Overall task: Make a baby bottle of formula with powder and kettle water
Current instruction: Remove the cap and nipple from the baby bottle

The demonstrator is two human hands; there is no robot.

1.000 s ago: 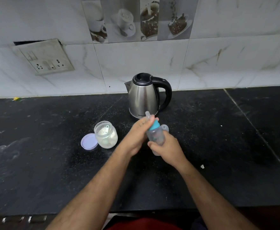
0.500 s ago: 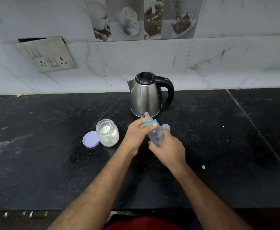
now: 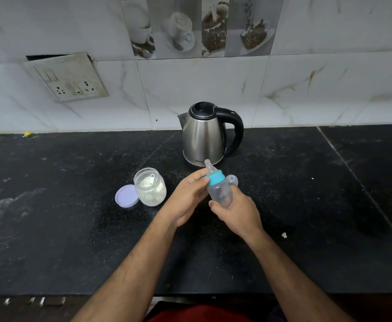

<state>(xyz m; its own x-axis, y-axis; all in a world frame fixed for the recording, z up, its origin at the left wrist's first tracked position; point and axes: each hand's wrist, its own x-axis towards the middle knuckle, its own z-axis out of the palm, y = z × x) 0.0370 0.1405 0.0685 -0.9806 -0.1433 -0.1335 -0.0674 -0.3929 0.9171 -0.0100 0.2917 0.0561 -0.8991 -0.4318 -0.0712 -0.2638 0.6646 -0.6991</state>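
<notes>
Baby bottle point(image 3: 220, 194) gripped by both hands' fingers, kettle point(image 3: 204, 135) just behind.

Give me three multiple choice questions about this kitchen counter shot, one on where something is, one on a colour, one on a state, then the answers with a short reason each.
1. Where does the purple lid lie?
A. On the jar
B. On the counter, left of the jar
C. Behind the kettle

2. What colour is the bottle's screw ring?
A. Teal blue
B. Red
C. Yellow

3. What state is the powder jar in?
A. Closed
B. Tipped on its side
C. Open and upright

Answers:
1. B, the lid rests flat on the black counter against the jar's left side.
2. A, the ring under the teat is teal, on the baby bottle held by the right hand while the left hand touches the ring.
3. C, the jar's mouth is uncovered and white powder shows inside.
</notes>
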